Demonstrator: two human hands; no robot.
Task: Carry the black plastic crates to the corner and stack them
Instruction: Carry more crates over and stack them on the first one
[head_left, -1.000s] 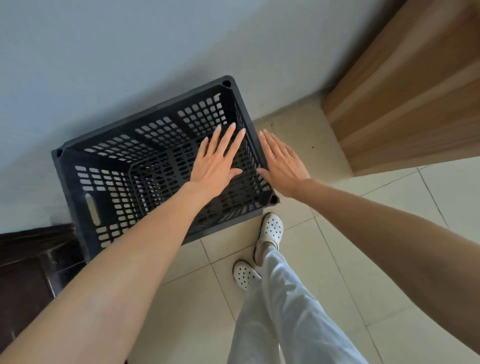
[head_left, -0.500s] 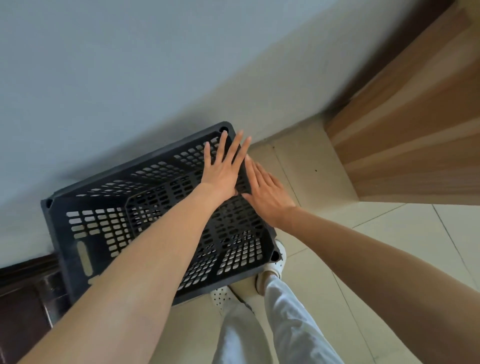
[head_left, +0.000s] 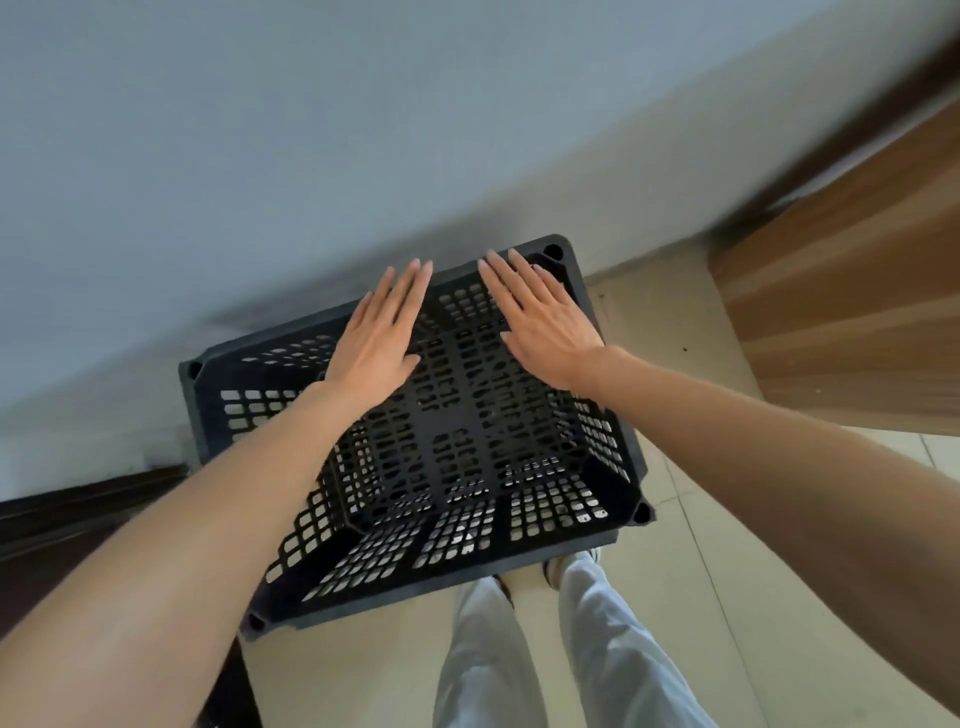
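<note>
Black perforated plastic crate (head_left: 441, 415), rectangular, open top facing up, sits on the beige tiled floor (head_left: 685, 571) with its far long side against the pale grey-blue wall (head_left: 311, 130). The person's left hand (head_left: 379, 338) is held flat over the crate's far-left part, fingers straight and close together, fingertips reaching the far rim; it grips nothing. The right hand (head_left: 540, 327) is also flat over the crate's far-right part near the far-right corner, fingers straight and slightly spread, gripping nothing. The two hands are apart, with a gap of crate lattice showing between them. Cannot tell whether either palm actually touches the crate or only hovers above it. Both bare forearms cross over the crate's near corners. A brown wooden panel (head_left: 857, 312) stands to the right of the crate, well apart from it. A dark brown wooden surface (head_left: 78, 519) lies left of the crate. Light grey trouser legs (head_left: 613, 649) are just beside the crate's near rim.
</note>
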